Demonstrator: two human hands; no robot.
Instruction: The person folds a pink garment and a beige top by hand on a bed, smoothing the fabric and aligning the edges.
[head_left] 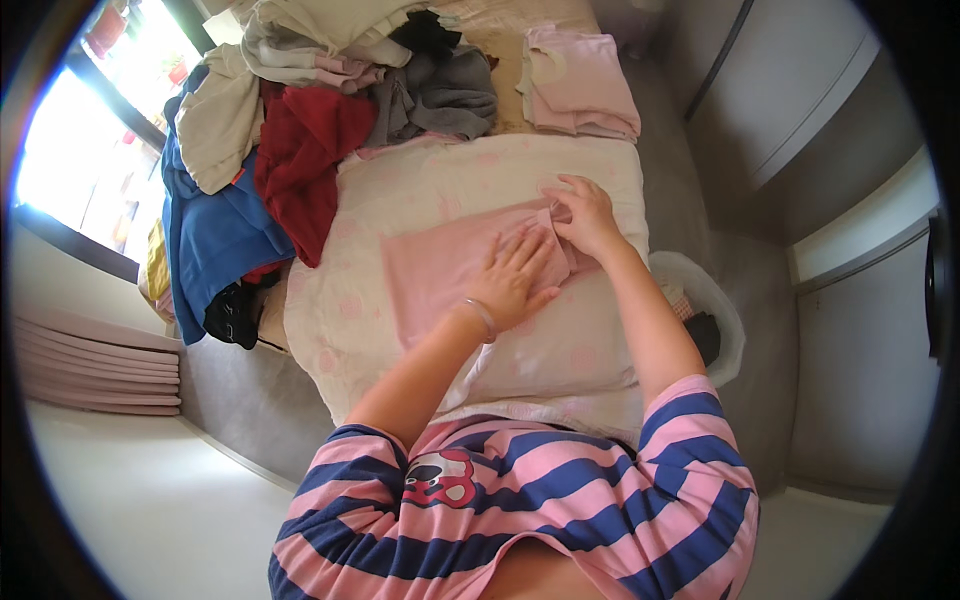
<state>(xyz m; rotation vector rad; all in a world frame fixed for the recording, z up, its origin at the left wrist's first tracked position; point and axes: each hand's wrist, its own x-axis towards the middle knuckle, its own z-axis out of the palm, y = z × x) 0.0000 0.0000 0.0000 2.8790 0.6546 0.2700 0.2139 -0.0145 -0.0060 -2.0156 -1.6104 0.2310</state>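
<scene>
A pink garment (430, 270), partly folded, lies on a pale quilt (560, 360) with faint pink dots. My left hand (516, 278) rests flat on the garment near its middle, fingers stretched out, a bracelet round the wrist. At the garment's right end, my right hand (588, 218) has its fingers bent around the bunched edge, thumb and fingers closing on the cloth. What lies beneath the right palm is hidden.
Far left on the bed is a heap of clothes: a red garment (310, 150), a blue one (215, 225), a grey one (445, 95). A folded pink stack (590, 85) sits far right. A whitish bin (725, 310) stands beside the bed; grey cabinets (790, 110) line the right.
</scene>
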